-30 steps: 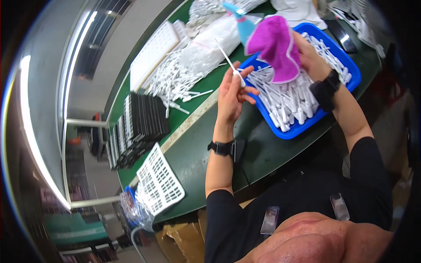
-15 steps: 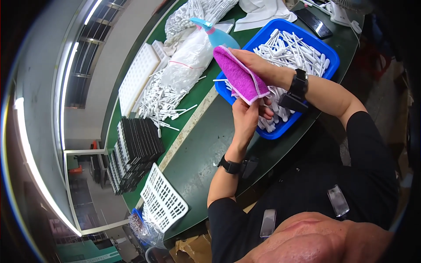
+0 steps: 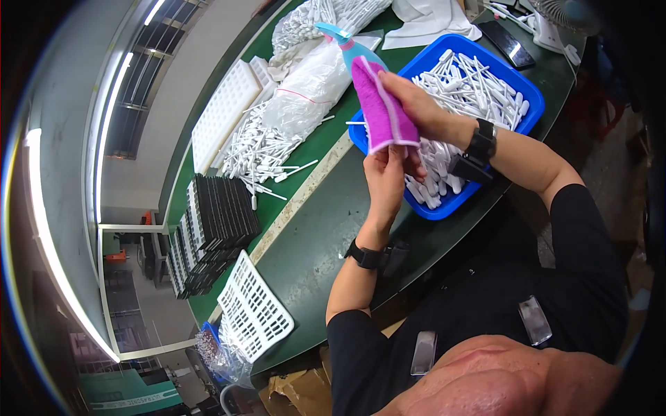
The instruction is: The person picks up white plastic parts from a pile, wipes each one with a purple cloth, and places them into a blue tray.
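A folded magenta cloth [image 3: 378,111] with a pale stitched edge is held up between both hands, above the near left part of a blue tray [image 3: 533,104]. My left hand [image 3: 386,177] pinches its lower edge. My right hand [image 3: 423,107] grips the upper right side, with the thumb and fingers closed on the fabric. White stick-like plastic pieces with thicker ends [image 3: 479,87] fill the tray in a loose heap. Whether anything lies inside the cloth's fold is hidden. Behind the cloth stands a light blue spray bottle [image 3: 357,52], partly covered.
More white sticks [image 3: 257,149] lie loose beside a clear plastic bag [image 3: 305,90] and a white perforated block [image 3: 222,114]. Stacked black trays [image 3: 220,215] and a white slotted basket [image 3: 255,308] stand to the left. A phone [image 3: 506,43] and a small fan [image 3: 565,14] sit beyond the blue tray.
The cloth has turned more upright, its broad face narrowing, while both hands keep hold of it. The whole view has shifted slightly.
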A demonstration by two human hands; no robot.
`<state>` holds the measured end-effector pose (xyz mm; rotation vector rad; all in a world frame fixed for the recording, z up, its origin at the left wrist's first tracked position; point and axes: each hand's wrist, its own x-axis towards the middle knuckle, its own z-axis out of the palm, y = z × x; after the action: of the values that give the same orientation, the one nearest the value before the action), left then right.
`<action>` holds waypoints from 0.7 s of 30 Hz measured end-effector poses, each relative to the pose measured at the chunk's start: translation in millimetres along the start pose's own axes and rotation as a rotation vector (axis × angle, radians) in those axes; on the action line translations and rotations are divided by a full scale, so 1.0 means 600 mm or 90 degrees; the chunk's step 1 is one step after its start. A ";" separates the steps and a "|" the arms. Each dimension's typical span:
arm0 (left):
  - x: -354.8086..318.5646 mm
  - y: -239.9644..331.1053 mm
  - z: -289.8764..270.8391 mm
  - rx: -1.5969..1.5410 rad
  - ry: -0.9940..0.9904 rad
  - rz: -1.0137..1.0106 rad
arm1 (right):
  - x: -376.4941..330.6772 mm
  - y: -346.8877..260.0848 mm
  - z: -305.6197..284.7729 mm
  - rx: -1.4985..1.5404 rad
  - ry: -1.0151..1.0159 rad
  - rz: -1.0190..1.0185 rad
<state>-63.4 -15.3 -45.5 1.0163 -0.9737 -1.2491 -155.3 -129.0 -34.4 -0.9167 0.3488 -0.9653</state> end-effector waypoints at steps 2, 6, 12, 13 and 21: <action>0.002 0.016 0.001 -0.190 -0.084 -0.110 | 0.003 0.000 -0.002 0.002 0.018 0.008; 0.005 -0.005 -0.002 -0.287 -0.155 -0.157 | 0.005 -0.009 -0.019 0.052 0.008 0.020; 0.027 -0.039 -0.030 0.012 0.154 0.065 | -0.014 0.048 0.023 -0.104 -0.020 -0.022; 0.030 -0.048 -0.035 -0.012 0.203 0.129 | -0.014 0.054 0.036 -0.140 -0.038 -0.042; 0.011 0.107 -0.085 0.257 0.136 0.085 | 0.007 0.010 -0.031 -0.195 -0.271 0.095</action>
<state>3.2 -15.8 2.8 1.3418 -1.1298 -0.8297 -161.0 -140.5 -49.7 -1.3264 0.2006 -0.5659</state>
